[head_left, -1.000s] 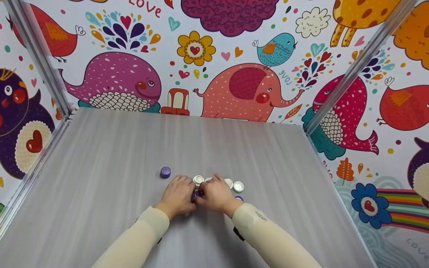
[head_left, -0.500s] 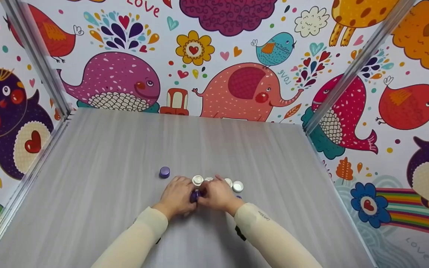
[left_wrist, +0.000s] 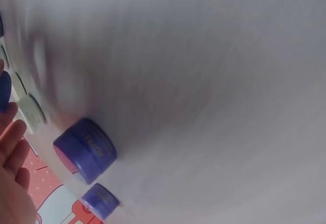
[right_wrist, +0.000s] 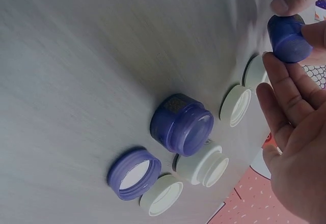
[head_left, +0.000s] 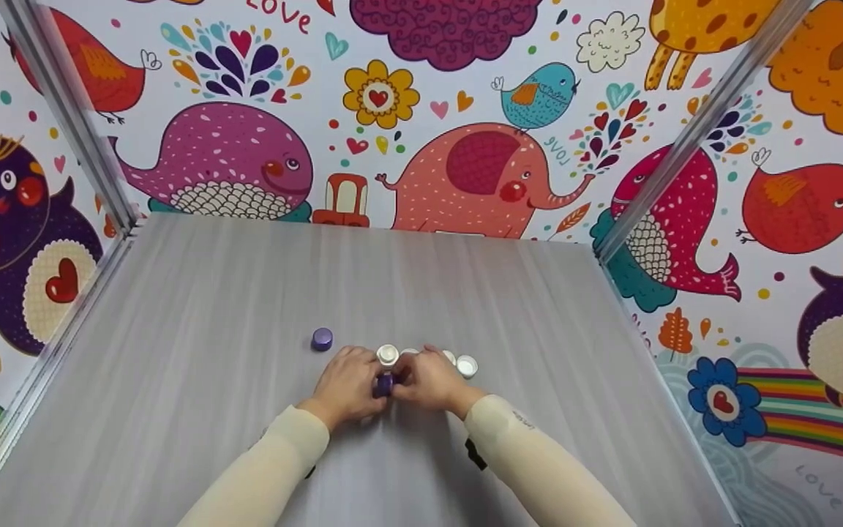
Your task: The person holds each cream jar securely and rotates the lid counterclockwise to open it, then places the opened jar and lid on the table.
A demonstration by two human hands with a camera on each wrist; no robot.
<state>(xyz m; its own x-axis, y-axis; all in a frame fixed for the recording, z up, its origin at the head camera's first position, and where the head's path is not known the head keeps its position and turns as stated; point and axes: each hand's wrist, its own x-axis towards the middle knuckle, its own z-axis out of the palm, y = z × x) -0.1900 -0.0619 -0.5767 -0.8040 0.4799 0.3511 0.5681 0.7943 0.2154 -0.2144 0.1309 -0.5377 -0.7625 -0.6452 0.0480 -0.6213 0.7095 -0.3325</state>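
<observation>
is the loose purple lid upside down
Upside down: in the right wrist view the purple lid shows its white-lined inside facing up.

Centred on the held jar (head_left: 385, 385), you can pass at 9 o'clock beyond your left hand (head_left: 348, 384), or at 3 beyond your right (head_left: 430, 379). White pieces (head_left: 467, 367) bar you from 12 to past 2, a purple pot (head_left: 322, 339) at 10. Down low, a purple jar (left_wrist: 85, 150) near your left hand, another jar (right_wrist: 182, 126) and a lid (right_wrist: 133, 175) near your right obstruct you.
</observation>
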